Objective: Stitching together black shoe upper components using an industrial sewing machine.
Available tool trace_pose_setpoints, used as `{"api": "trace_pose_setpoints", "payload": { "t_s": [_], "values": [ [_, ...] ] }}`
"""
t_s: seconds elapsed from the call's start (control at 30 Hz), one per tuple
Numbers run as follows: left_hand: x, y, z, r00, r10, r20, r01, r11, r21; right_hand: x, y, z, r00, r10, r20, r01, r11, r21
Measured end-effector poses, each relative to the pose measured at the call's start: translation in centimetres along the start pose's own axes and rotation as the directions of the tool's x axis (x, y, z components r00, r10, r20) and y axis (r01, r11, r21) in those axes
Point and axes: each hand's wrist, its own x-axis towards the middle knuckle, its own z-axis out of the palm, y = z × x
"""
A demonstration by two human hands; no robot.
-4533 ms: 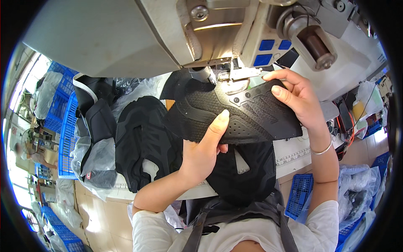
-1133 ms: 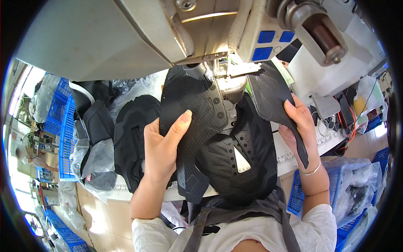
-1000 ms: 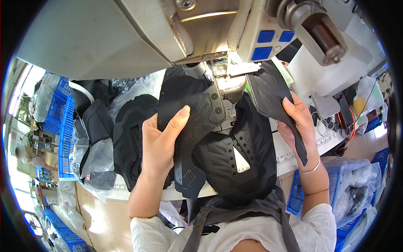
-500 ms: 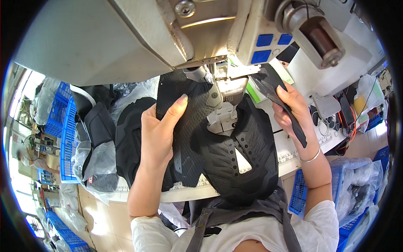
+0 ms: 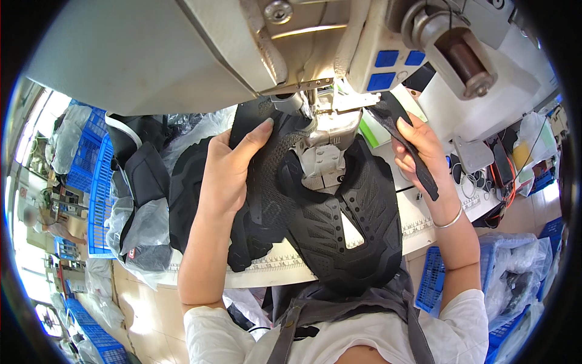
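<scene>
My left hand [image 5: 233,164] is closed on the left edge of a black shoe upper [image 5: 264,182], thumb on top, just left of the sewing machine's presser foot [image 5: 306,115]. To the right of the machine head, my right hand [image 5: 422,148] pinches a narrow black strip of the work [image 5: 415,159] between thumb and fingers. The piece runs under the needle area, where metal parts hide its middle. Another black shoe upper [image 5: 370,212] with eyelet holes lies in front, around the machine's metal post [image 5: 324,164]. More black upper pieces [image 5: 191,182] lie left of my left wrist.
The grey sewing machine body [image 5: 151,54] covers the top, with a brown thread spool [image 5: 464,57] at right. Blue baskets [image 5: 99,224] with plastic-wrapped parts stand at left, and another blue basket [image 5: 430,276] at lower right. A ruler tape [image 5: 418,225] runs along the white table edge.
The upper piece under my left hand has swung leftward at its lower end and now lies more turned. My left hand has shifted slightly; my right hand's strip has moved a little upward.
</scene>
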Motion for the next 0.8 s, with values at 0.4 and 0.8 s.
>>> {"api": "trace_pose_setpoints", "payload": {
  "t_s": [0.4, 0.8],
  "values": [
    [7.3, 1.2, -1.5, 0.936, 0.271, -0.227, -0.157, 0.894, 0.421, 5.3, -0.4, -0.7, 0.995, -0.096, 0.025, 0.099, 0.964, -0.247],
    [-6.0, -0.2, -21.4, 0.861, 0.468, 0.201, -0.373, 0.847, -0.378, -6.1, 2.8, -1.9, 0.941, -0.114, 0.319, 0.309, -0.093, -0.946]
  ]
}}
